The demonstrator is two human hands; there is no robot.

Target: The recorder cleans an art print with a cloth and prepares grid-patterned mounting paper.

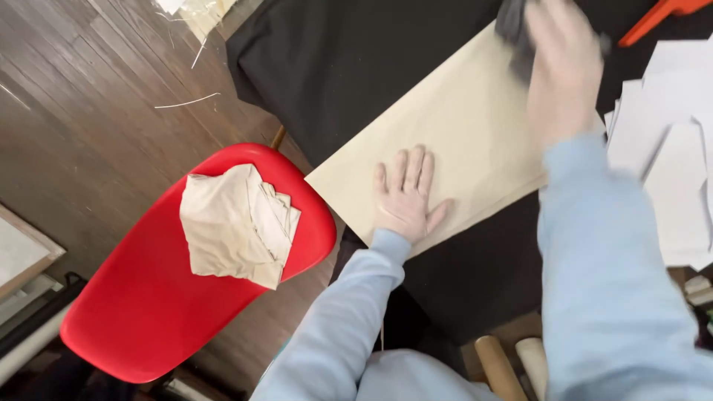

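A long beige sheet of paper (460, 126) lies across a black-covered table (334, 59). My left hand (405, 197) rests flat on the sheet's near end, fingers spread, holding nothing. My right hand (561, 67) is blurred at the sheet's far end, closed over a dark object (512, 26) that I cannot make out clearly. Both arms wear light blue sleeves.
A red plastic chair (141, 312) stands left of the table with a crumpled beige cloth (234, 226) on its seat. White paper pieces (668, 148) pile at the right, an orange tool handle (657, 15) beyond them. Cardboard rolls (497, 367) lie under the table. Wooden floor at left.
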